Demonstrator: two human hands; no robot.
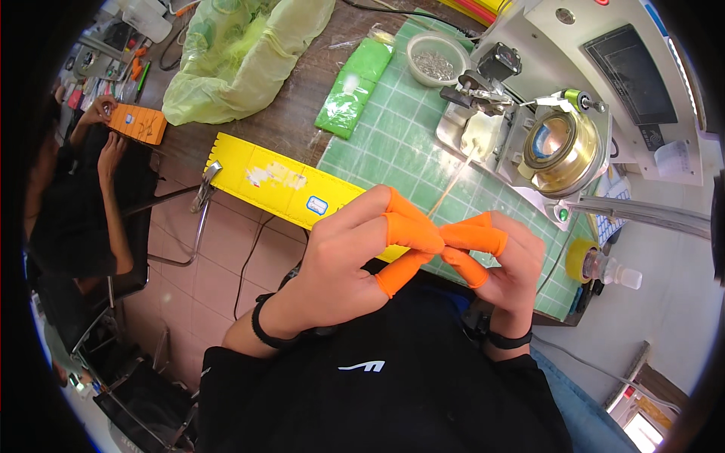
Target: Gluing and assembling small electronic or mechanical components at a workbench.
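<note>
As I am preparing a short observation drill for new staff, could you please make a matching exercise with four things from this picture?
Things:
1. round tub
2. packet
3. long strip
4. right hand

Descriptions:
A. bright green
B. wearing orange finger covers
C. holding small silvery pieces
D. yellow, with a notched end

Right pairs: 1-C, 2-A, 3-D, 4-B

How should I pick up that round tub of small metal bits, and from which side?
I'd grip the round tub by its outer wall, coming from the near left: the machine crowds its right, and the open top suggests keeping it level.
</note>
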